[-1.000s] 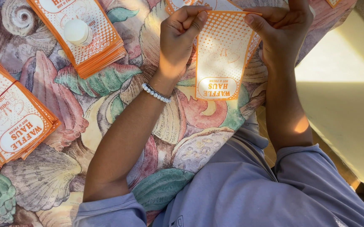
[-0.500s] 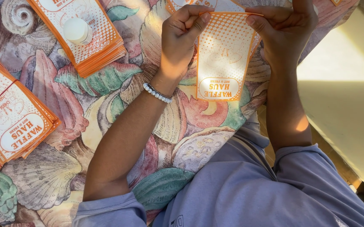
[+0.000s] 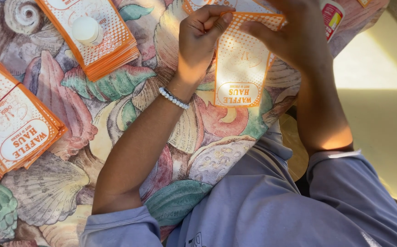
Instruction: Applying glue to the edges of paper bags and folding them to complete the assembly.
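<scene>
At the far edge of the desk [image 3: 116, 137], a thin orange-and-white paper sleeve [image 3: 242, 64] is pinched at its top by the left hand [image 3: 203, 41] and right hand [image 3: 294, 36] fingers — light, floppy, easily creased, best held by the edges.

You see a shell-patterned surface [image 3: 116, 119], a stack of orange sleeves [image 3: 95, 39] upper left under a small white cap [image 3: 85, 29], and another stack [image 3: 13, 126] at left.
</scene>
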